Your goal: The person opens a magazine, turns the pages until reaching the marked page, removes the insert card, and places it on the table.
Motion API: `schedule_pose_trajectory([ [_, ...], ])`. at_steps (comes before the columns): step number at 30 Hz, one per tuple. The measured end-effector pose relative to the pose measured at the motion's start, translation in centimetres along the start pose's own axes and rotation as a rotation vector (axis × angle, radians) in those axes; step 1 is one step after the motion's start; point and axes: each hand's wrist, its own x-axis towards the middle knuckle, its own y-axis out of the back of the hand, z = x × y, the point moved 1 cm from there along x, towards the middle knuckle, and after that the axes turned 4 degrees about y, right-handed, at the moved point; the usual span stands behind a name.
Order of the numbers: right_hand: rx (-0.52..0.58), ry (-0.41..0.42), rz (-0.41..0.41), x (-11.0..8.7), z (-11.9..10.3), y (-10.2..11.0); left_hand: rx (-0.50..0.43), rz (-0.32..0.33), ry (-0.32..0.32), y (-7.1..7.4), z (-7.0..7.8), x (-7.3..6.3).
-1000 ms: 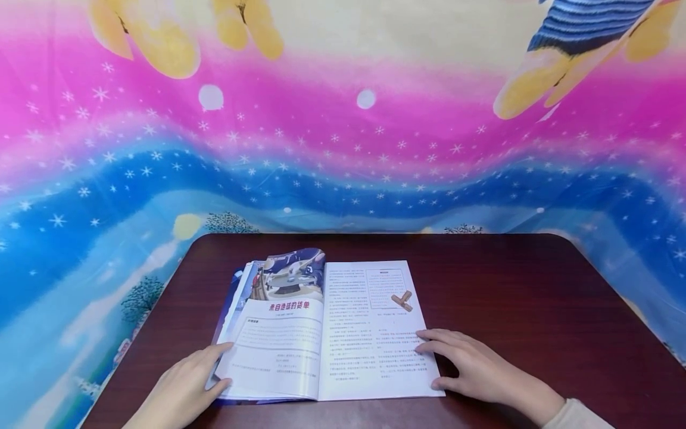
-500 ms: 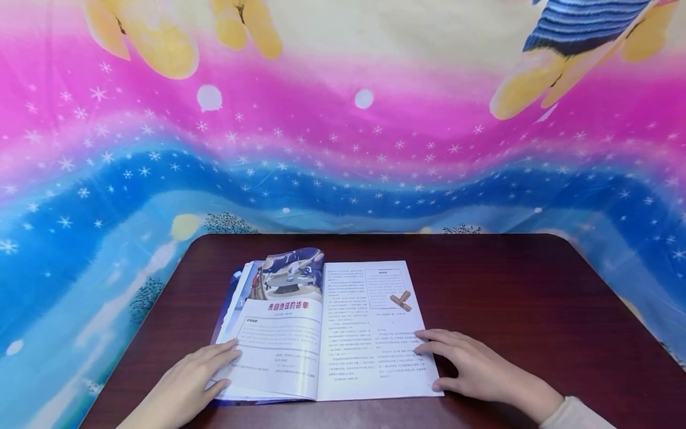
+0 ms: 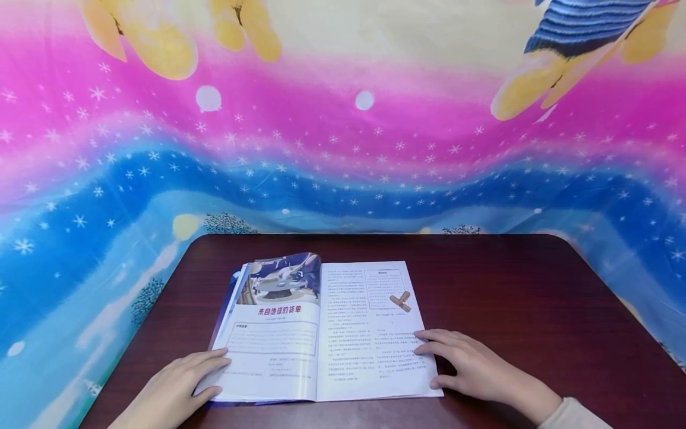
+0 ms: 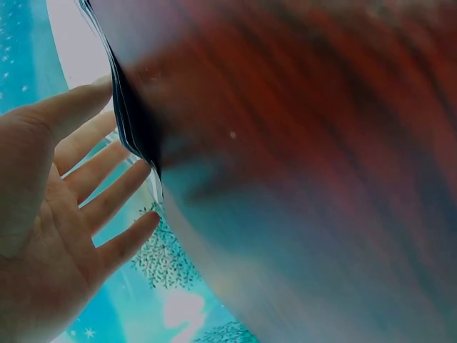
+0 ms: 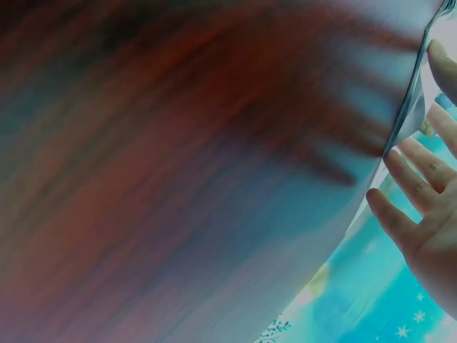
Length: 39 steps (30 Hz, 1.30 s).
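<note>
1. Only the head view takes in the whole magazine [image 3: 345,333]: it lies spread, 2 pages showing, by the near edge of the table [image 3: 541,292], a little left of its middle.
2. The left hand [image 3: 174,384] rests its fingers on the lower outer edge of the left page; it grasps nothing, its fingers loosely extended.
3. The right hand [image 3: 477,366], below a pale sleeve [image 3: 576,415], touches the lower right edge of the right page, likewise ungrasping, thumb apart from fingers.
4. The 2 wrist views alone show the palm sides, fingers spread, and the stacked page edges side-on. The table top there is blurred; the dim finger shapes in the right wrist view are probably reflections.
5. The head view alone shows the print. The red title [image 3: 279,310] appears to read "来自地球的货单", under a dark-toned picture [image 3: 284,283]. The smaller text is too fine to read.
6. On the right page, a brown wood drawing [image 3: 400,301] overlaps the lower right corner of an outlined box.
7. Beyond the table's far edge hangs a pink and blue cloth [image 3: 321,137] with snowflakes.
</note>
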Motion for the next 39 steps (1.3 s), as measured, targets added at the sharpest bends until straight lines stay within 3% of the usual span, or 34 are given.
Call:
schedule_pose_trajectory([
  [9,-0.027,0.007,0.034,0.6,0.0,0.1,0.011,0.022,-0.007,-0.2,-0.4,-0.4],
  [16,-0.039,0.006,0.084,1.2,0.0,0.5,-0.019,-0.002,0.03,-0.2,-0.5,-0.5],
  [26,-0.071,0.111,0.239,2.2,0.0,1.4,-0.025,-0.002,0.067,-0.1,-0.6,-0.6],
  [35,-0.054,0.107,0.276,3.3,-0.4,2.3,0.011,0.114,0.069,0.7,0.9,-0.8],
  [39,-0.03,0.116,0.316,4.0,-0.6,2.6,-0.018,0.227,0.011,1.2,2.5,-0.6],
])
